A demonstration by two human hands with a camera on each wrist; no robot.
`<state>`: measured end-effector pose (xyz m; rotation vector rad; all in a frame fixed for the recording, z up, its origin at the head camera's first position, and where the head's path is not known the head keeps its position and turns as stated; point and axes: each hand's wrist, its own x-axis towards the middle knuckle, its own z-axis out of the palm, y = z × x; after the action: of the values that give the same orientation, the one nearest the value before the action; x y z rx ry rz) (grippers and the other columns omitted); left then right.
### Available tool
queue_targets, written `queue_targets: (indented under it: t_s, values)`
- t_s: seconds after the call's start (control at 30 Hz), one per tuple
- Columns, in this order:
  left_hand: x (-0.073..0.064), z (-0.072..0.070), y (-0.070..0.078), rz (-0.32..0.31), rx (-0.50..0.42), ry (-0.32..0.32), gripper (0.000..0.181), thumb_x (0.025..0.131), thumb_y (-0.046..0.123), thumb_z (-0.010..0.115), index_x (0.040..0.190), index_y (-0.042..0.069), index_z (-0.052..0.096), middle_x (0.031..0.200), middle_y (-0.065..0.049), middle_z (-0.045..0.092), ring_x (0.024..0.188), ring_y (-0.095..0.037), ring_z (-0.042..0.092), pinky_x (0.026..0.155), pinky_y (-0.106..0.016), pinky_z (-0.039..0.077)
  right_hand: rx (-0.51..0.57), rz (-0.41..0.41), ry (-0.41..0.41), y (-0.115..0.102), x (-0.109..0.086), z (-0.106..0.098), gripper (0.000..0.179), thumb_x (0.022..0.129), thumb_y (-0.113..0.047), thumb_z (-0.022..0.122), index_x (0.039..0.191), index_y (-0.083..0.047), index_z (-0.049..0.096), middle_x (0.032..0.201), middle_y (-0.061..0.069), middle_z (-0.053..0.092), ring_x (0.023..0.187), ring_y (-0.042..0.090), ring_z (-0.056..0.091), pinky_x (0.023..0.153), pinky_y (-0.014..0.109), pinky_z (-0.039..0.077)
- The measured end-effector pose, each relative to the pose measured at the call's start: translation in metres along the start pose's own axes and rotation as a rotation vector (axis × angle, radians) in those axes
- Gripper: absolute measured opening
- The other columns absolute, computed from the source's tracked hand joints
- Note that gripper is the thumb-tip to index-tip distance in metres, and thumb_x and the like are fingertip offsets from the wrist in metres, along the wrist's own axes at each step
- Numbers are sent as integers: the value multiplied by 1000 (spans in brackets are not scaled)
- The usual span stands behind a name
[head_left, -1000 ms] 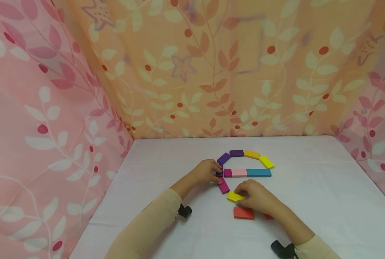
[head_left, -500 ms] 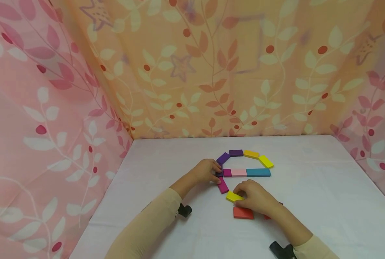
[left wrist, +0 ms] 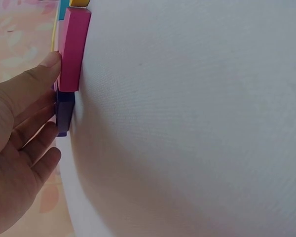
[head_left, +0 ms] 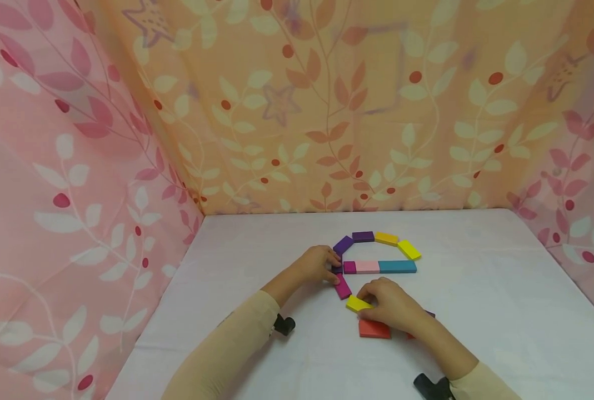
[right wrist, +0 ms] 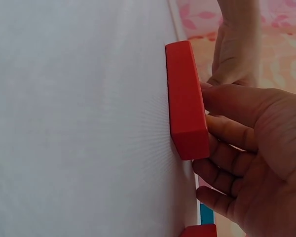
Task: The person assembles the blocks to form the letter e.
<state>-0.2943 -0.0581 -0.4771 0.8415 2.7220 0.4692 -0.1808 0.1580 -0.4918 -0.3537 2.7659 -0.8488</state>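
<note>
My left hand [head_left: 317,263] rests at the left of a curved line of blocks. Its thumb touches a magenta block [head_left: 343,287]; its fingertips lie against a dark navy block [left wrist: 64,111], partly hidden in the head view. With thumb and fingers, my right hand [head_left: 392,304] pinches a yellow block [head_left: 355,303] by its right end. The yellow block's other end meets the lower end of the magenta one. Just below the right hand lies a red block [head_left: 374,329], which hides the yellow one in the right wrist view.
The curve continues through a purple block [head_left: 343,245], a dark purple block [head_left: 363,237], an orange-yellow block [head_left: 387,239] and another yellow block [head_left: 409,249]. Inside runs a straight row: small magenta [head_left: 349,268], pink [head_left: 367,267], blue [head_left: 398,266]. More blocks are partly hidden under the right wrist.
The right hand has shifted slightly left with the yellow block, bringing it closer against the magenta block. The left hand stays in place on its blocks.
</note>
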Motion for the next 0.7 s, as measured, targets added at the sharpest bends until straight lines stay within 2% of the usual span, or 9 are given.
queue_targets:
  t_s: [0.4,0.7]
  values:
    - [0,1,0,20,8,2,47,80,39,88,120,16,78,126,8,70,124,-15,58,114,-33,41,24,46,-11,-2,-1,-2,32,77,-32,90,103,-22,76,92,-11,67,94,12,57,89,38,56]
    - [1,1,-1,-9,-24,12,45,79,38,89,117,17,79,123,9,69,122,-15,58,113,-35,43,14,40,4,-2,0,0,34,76,-33,91,104,-23,76,93,-11,67,95,12,57,88,37,57]
